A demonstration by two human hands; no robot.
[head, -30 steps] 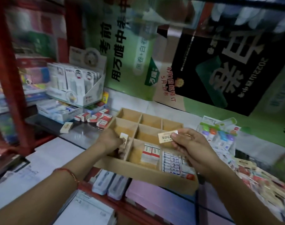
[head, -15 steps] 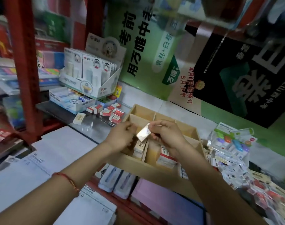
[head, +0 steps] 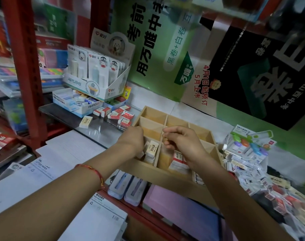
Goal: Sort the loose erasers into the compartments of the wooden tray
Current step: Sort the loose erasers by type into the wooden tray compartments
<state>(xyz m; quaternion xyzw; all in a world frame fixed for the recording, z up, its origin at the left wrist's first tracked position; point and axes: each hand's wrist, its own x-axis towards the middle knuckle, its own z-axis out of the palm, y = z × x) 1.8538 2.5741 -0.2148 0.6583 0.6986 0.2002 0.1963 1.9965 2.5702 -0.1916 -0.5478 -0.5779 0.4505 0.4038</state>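
Moved since half a second back: both hands had the cream eraser [head: 151,148] up between them. Now it's down in the near-left compartment of the wooden tray [head: 165,177], and the hands have come apart.
Left hand [head: 131,142]: knuckles up, fingers dipped into that same compartment, right against the eraser's left edge.
Left grip: honestly cannot tell. The back of the hand covers the fingers, so it could be pinching the eraser or just nudging it.
Right hand [head: 183,145]: hovers over the middle of the tray with its fingers loosely curled.
Right grip: nothing shows in it, so I'd call it apart and empty.
Why it sits like that: the eraser leans tilted on top of other cream ones. My guess is like goes with like, and the left hand is squaring it onto the stack.
Next compartment over: stacked red-and-white erasers [head: 178,159] fill the near-middle one, so same logic there.
Left to sort, I reckon: the loose red-and-white erasers [head: 121,116] on the glass bench [head: 96,131] just left of the tray, plus a lone cream eraser [head: 85,121] further left.
Hidden bits: the near-right compartment is mostly under the right forearm. The bottom of the cream stack sits behind the tray's front wall.
Hard to make out: the heap of packets [head: 249,171] right of the tray is smeared, so I can't say which of them are erasers.
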